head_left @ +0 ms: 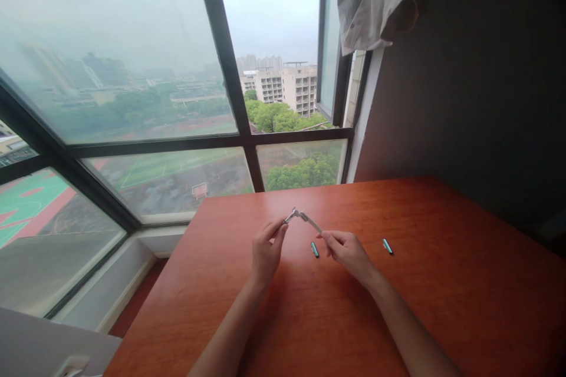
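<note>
My left hand [269, 250] pinches a slim silver razor handle [289, 216] between thumb and fingertips, its head end pointing up and to the right. My right hand [347, 250] grips a second silver razor handle [313, 223], which slants up to the left. The two metal ends meet or nearly meet above the table; whether they touch or are joined, I cannot tell. Just left of my right hand, a small teal and black razor cartridge [314, 249] lies on the table. Another teal and black razor cartridge [387, 246] lies farther right.
Both arms reach over a reddish-brown wooden table [442, 294]. Large dark-framed windows [250, 138] rise behind and to the left of it, with one pane swung open. A pale garment [375, 6] hangs at the upper right, beside a dark wall [464, 88].
</note>
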`<state>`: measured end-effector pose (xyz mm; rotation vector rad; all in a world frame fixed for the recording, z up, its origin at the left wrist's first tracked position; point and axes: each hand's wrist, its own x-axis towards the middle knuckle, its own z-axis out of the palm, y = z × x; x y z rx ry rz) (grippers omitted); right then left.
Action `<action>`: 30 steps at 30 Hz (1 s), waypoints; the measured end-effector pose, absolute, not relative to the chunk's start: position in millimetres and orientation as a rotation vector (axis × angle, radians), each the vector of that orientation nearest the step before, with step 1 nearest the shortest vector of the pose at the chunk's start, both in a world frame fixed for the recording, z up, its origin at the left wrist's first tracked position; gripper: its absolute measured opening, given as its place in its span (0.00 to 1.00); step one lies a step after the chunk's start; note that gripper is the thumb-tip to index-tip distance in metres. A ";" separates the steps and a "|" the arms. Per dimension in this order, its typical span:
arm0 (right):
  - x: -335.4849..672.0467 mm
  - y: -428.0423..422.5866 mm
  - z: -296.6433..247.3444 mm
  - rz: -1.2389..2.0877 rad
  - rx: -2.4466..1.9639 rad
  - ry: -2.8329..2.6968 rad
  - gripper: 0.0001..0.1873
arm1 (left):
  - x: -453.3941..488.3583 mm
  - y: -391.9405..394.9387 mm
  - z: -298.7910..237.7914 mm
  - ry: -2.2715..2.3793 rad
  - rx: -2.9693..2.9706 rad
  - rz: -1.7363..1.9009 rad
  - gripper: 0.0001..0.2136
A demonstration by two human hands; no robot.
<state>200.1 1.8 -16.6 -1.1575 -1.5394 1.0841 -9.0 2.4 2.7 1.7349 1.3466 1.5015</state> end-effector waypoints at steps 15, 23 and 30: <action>198.5 -1.9 -8.0 1.495 -0.996 -1.325 0.28 | -5.6 2.4 1.0 1.168 1.961 1.371 0.11; 198.5 -2.8 -6.6 1.522 -0.977 -1.310 0.28 | -5.8 0.7 4.4 1.208 1.926 1.415 0.11; 198.5 -2.0 -7.0 1.493 -0.978 -1.316 0.27 | -2.6 -0.6 1.9 1.228 1.888 1.408 0.11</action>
